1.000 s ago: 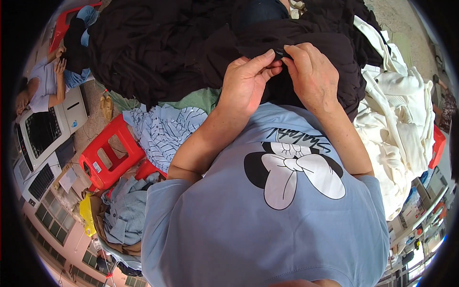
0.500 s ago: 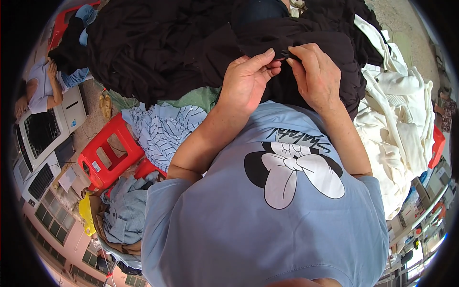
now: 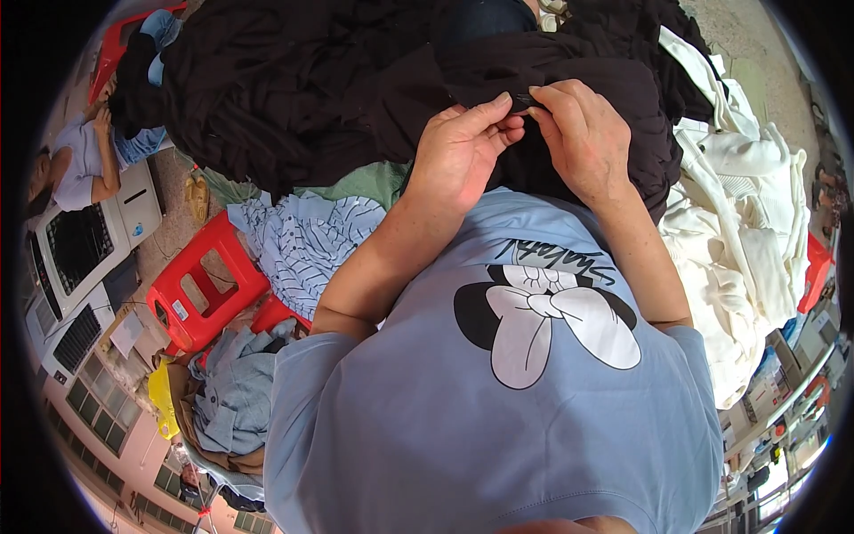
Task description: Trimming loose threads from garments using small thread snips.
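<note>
Over a large heap of black cloth (image 3: 294, 80), both of my hands are raised close together, fingertips almost meeting. My left hand (image 3: 467, 151) is closed, palm turned up, its thumb pressed toward the curled fingers at an edge of the black cloth. My right hand (image 3: 583, 133) pinches a small black piece (image 3: 523, 98) between thumb and forefinger. That piece spans the narrow gap between the hands; whether it is a cloth edge or a separate item, I cannot tell. The fingers partly hide it. Black cloth also lies across my lap below the hands.
White garments (image 3: 738, 240) are piled on my right. To my left are a blue patterned garment (image 3: 311, 236), a red plastic stool (image 3: 209, 285) and a bag of blue-grey clothes (image 3: 231, 400). A person (image 3: 84, 160) sits at the far left, near a white vehicle (image 3: 89, 240).
My right hand has shifted slightly left, and the small black piece has turned between the fingertips. My left hand stays nearly still. The person at the far left has moved their head and arms.
</note>
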A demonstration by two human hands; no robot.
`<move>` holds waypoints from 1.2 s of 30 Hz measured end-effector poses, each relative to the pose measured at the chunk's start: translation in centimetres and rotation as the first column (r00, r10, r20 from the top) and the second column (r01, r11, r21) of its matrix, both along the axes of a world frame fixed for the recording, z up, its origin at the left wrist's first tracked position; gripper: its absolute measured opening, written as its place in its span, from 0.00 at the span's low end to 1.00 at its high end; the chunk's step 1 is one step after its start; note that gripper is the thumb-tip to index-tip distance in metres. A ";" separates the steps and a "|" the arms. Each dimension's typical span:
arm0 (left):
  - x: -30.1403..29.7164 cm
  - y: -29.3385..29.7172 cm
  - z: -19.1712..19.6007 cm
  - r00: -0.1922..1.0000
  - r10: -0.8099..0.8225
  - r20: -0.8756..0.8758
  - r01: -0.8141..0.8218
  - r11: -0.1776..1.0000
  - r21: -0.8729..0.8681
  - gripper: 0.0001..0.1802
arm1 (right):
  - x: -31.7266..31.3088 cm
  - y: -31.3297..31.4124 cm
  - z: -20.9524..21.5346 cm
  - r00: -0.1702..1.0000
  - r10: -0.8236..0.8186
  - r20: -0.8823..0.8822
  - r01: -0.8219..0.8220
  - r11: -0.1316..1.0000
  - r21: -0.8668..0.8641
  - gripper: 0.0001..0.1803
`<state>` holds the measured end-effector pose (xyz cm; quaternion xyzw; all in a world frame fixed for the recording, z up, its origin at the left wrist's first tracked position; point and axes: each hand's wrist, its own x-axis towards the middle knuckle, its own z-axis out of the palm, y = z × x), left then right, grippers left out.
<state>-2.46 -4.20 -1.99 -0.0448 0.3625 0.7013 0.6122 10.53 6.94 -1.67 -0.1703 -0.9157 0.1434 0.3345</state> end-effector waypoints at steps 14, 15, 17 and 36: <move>0.1 -0.1 -0.6 1.000 -0.006 0.004 0.006 1.000 -0.017 0.08 | 0.4 0.1 -0.4 1.000 0.030 0.004 -0.029 0.997 -0.072 0.15; 0.2 0.0 -0.6 1.000 -0.005 0.003 0.005 1.000 -0.016 0.08 | 0.3 -0.1 -0.1 1.000 0.030 0.003 -0.030 0.997 -0.071 0.15; 0.5 0.2 -0.7 1.000 0.003 -0.016 -0.003 1.000 0.006 0.08 | 0.1 -0.8 0.9 0.999 -0.026 0.026 0.036 0.865 -0.501 0.15; -0.5 -1.4 0.0 0.978 0.061 -0.200 -0.078 0.994 -0.078 0.12 | 2.8 1.9 -1.0 0.983 -0.165 0.083 0.184 0.917 -0.354 0.10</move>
